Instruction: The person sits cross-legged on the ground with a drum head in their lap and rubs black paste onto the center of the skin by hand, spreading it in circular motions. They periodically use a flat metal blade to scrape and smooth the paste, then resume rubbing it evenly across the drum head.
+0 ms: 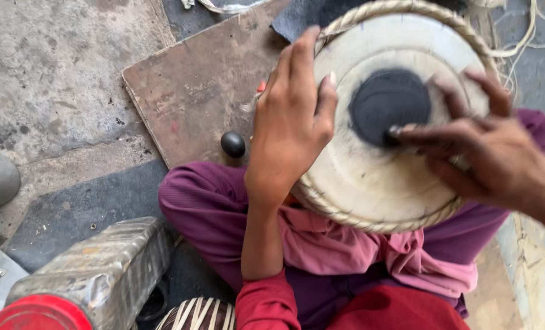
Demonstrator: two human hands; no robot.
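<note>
Drum (370, 183): rests tilted on the lap, head facing up.
Black patch (390, 105): centred on the drumhead.
Left hand (292, 122): open, fingers spread over the rim, steadying the drum.
Right hand (493, 156): fingertips pressed at the patch edge.
Oval stone (233, 144): on the board (193, 91), just beside.

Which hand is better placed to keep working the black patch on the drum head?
Right, probably. The right hand already has its fingertips at the edge of the black patch, seemingly pressing something small there. The left hand lies over the drum at its rim, apparently steadying it.
</note>
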